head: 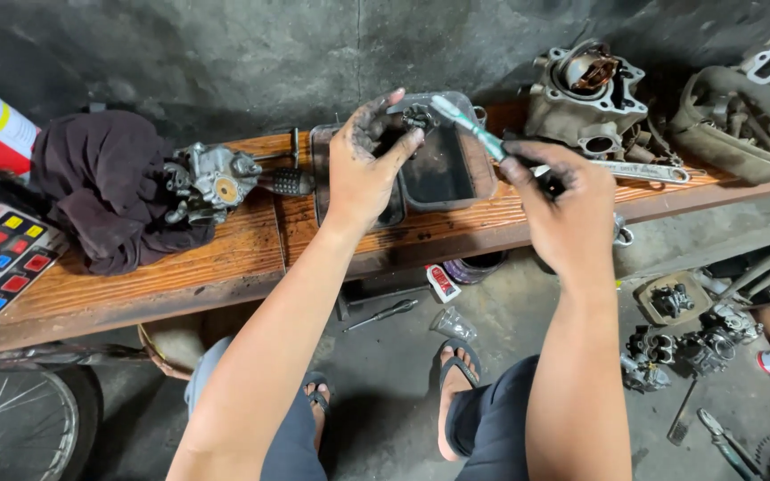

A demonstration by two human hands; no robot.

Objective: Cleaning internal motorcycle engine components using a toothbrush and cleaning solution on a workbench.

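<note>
I am holding a small dark metal part (420,117) in my left hand (363,165), its grip closing tight around it, over the black tray (443,174) at twelve o'clock on the wooden tabletop (225,258). My right hand (563,200) is gripping a green toothbrush (468,126), its head touching the part. A carburetor (211,183) is lying at ten o'clock beside a dark rag (100,183).

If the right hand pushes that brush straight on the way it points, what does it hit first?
Most likely the small dark metal part pinched in the left hand. The right hand aims the toothbrush up and leftward, its head beside that part, over the plastic tray. Depth is unclear.
</note>
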